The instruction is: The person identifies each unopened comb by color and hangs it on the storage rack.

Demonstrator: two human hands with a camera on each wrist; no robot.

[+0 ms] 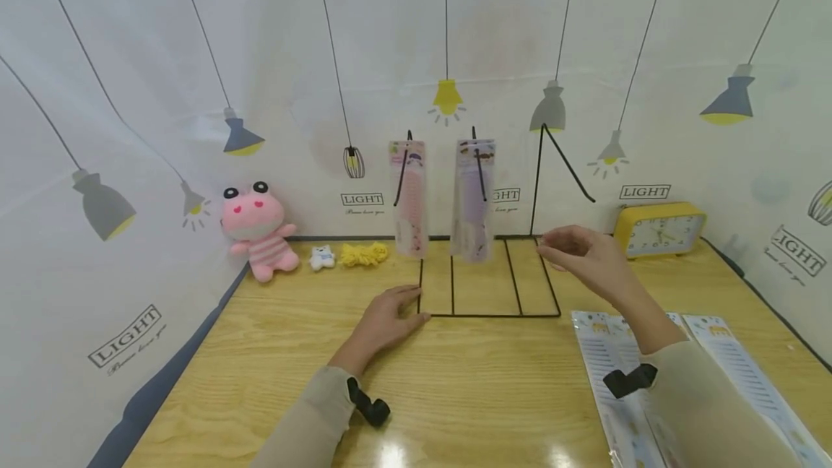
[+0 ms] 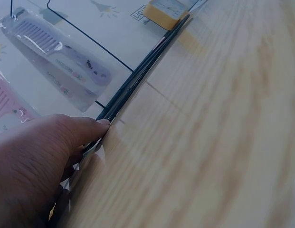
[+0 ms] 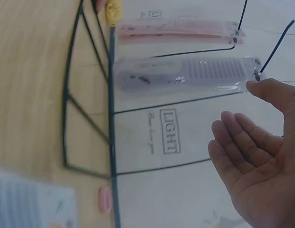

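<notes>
A black wire display rack (image 1: 487,315) stands on the table, its base toward me. My left hand (image 1: 388,318) grips the base's front left corner, thumb on the wire in the left wrist view. From the rack's hooks hang a packaged pink comb (image 1: 411,201) at left and a packaged purple comb (image 1: 474,197) beside it. A bent wire hook (image 1: 568,161) rises at the right. My right hand (image 1: 588,258) is lifted beside the rack's right end; in the right wrist view its fingers are relaxed, palm showing, with nothing held.
Behind the right hand stands a yellow clock (image 1: 659,230). Flat printed packs (image 1: 734,360) lie under the right forearm. At the back left sit a pink plush toy (image 1: 263,233), a small white bear figure (image 1: 321,258) and a yellow bundle (image 1: 364,254). A small pink object (image 3: 105,199) lies near the rack.
</notes>
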